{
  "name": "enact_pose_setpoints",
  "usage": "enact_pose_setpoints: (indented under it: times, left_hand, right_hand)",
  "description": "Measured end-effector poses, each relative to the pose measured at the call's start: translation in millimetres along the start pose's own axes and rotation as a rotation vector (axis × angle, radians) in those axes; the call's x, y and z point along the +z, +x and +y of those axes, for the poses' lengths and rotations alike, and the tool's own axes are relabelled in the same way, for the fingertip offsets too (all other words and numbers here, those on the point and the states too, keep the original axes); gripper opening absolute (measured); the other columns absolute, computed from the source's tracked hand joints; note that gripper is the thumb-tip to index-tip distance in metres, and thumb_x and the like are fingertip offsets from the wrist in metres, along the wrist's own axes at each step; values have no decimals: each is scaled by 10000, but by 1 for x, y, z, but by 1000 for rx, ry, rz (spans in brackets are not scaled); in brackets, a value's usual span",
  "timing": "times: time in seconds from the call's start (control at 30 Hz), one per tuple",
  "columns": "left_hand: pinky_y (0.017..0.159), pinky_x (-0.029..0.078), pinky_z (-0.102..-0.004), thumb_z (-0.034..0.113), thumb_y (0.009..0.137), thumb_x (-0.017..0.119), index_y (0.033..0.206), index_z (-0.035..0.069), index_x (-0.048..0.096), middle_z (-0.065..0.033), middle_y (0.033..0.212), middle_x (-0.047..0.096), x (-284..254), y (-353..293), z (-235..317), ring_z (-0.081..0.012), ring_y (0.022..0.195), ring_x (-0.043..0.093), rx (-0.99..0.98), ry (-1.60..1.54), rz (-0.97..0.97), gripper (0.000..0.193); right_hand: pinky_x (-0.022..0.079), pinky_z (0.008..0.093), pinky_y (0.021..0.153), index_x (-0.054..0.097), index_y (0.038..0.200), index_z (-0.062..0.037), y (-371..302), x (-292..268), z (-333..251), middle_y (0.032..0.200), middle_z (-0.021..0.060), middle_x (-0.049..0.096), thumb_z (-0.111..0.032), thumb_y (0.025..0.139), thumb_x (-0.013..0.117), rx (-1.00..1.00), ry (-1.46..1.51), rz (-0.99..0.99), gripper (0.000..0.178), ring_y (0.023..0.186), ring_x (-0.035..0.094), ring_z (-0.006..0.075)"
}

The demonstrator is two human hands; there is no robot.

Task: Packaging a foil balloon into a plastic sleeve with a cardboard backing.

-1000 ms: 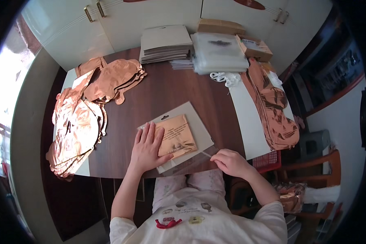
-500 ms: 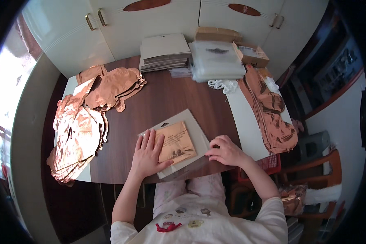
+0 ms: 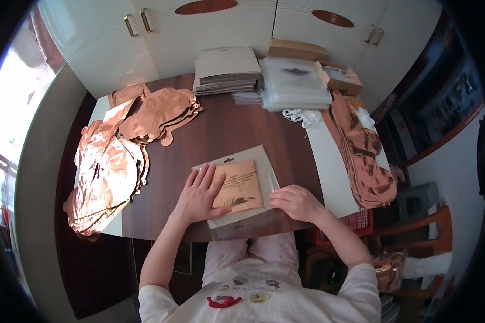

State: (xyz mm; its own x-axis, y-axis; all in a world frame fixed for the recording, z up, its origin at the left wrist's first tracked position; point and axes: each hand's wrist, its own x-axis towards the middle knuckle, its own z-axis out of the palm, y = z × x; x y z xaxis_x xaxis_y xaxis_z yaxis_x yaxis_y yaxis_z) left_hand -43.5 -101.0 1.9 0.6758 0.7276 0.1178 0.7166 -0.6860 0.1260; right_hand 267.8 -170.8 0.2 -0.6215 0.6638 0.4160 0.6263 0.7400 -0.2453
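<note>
A folded copper-coloured foil packet [image 3: 243,183] with dark print lies on a grey card [image 3: 265,161] with a hanger slot at its top. A clear plastic bag [image 3: 234,231] shows around the card and extends past its near edge, toward the table's front. Flat on the left side of the packet and card, my left hand [image 3: 196,196] has its fingers stretched out. Closed in a pinch, my right hand [image 3: 297,202] holds the bag's right edge, which rises a little from the table.
Copper foil balloons lie in a pile on the left [image 3: 105,167] and another on the right [image 3: 358,156]. At the back stand stacked grey cards [image 3: 226,62], clear bags [image 3: 296,86] and a small cardboard box [image 3: 342,81]. White cord [image 3: 303,117] lies in front. A wooden chair [image 3: 442,223] is at right.
The card and packet have turned slightly and now sit straighter. My right hand has closed on the bag's edge and pulls it up a little. My left hand stays flat on top.
</note>
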Motion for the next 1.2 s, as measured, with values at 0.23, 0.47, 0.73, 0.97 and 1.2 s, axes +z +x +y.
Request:
enact_pose_setpoints:
  times: [0.23, 0.47, 0.73, 0.97, 1.2]
  left_hand:
    - [1125, 195, -483, 697, 758, 516, 1426, 101, 349, -235, 1473, 293, 2, 12, -13, -365, 1389, 250, 70, -12, -25, 911]
    - [1125, 202, -475, 688, 755, 531, 1426, 101, 350, -236, 1469, 303, 2, 12, -12, -362, 1388, 255, 94, -37, 14, 909]
    - [1124, 209, -470, 694, 764, 514, 1415, 94, 368, -237, 1458, 321, 4, 13, -14, -365, 1383, 264, 102, -51, 45, 898]
    - [1129, 198, -467, 709, 766, 501, 1423, 92, 353, -237, 1463, 312, 5, 15, -13, -366, 1386, 257, 109, -50, 35, 913]
    - [1134, 199, -462, 697, 746, 534, 1440, 135, 331, -217, 1482, 294, 1, 12, -12, -336, 1393, 259, 93, -26, -10, 916]
  right_hand:
    - [455, 366, 867, 627, 933, -107, 19, -10, -19, 1003, 4, 604, -135, 766, 657, 12, -84, -13, 172, 938, 559, 197]
    - [449, 375, 842, 609, 996, -67, 60, 42, -111, 969, 60, 568, -189, 776, 681, 89, 122, -8, 261, 962, 550, 232]
    - [455, 373, 733, 563, 891, -65, 73, 77, -139, 852, 81, 518, -168, 793, 639, 275, 106, 27, 161, 833, 539, 244]
    - [422, 397, 699, 538, 827, -77, 83, 79, -134, 823, 77, 515, -179, 815, 621, 285, 71, -57, 132, 777, 519, 262]
    - [404, 371, 761, 538, 830, -91, 72, 74, -125, 845, 76, 514, -166, 802, 603, 161, 205, -26, 102, 866, 508, 251]
